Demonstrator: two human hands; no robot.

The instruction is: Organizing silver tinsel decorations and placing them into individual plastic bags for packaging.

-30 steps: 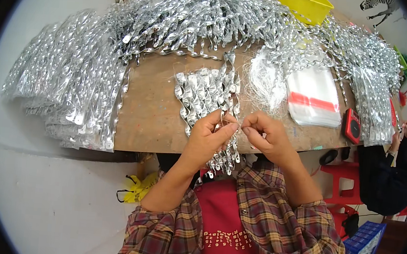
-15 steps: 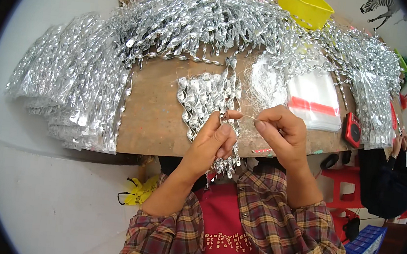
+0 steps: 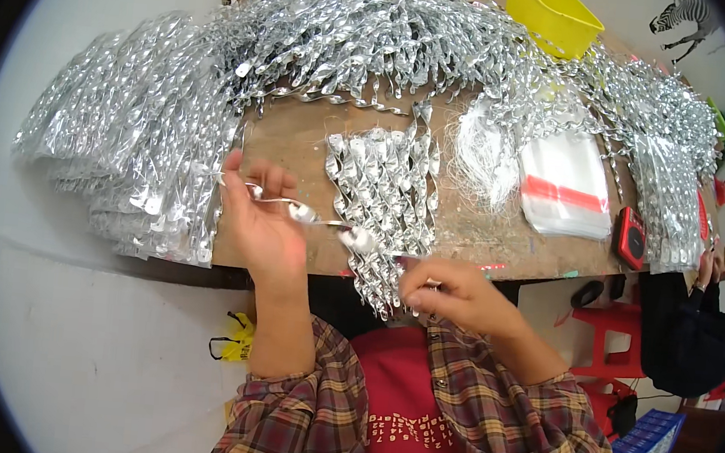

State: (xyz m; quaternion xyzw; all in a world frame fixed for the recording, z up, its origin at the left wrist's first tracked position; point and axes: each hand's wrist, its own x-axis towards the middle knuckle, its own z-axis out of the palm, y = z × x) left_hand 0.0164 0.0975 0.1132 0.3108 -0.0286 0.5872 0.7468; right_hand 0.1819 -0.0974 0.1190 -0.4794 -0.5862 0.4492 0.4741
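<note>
A twisted silver strip [image 3: 301, 213] stretches slantwise between my hands above the table's front edge. My left hand [image 3: 265, 231] holds it near its upper left end, with the strip running between the thumb and the blurred fingers. Lower down, the fingers of my right hand [image 3: 451, 293] are curled closed around the other end. Behind and below the held strip lies a bundle of similar silver strips [image 3: 376, 172], its lower ends hanging over the table edge toward me. Loose white strings [image 3: 482, 155] lie to the right of that bundle.
Bagged silver strips [image 3: 129, 137] cover the table's left side. A large heap of strips [image 3: 354, 32] fills the back, beside a yellow bin [image 3: 553, 19]. Clear bags with a red band [image 3: 565, 192] and a red radio-like device [image 3: 630, 237] lie right. Another person [image 3: 698, 334] sits far right.
My hands have moved apart, the left to the left and the right down and leftward. The thin string between them is no longer visible; a silver strip now spans the gap.
</note>
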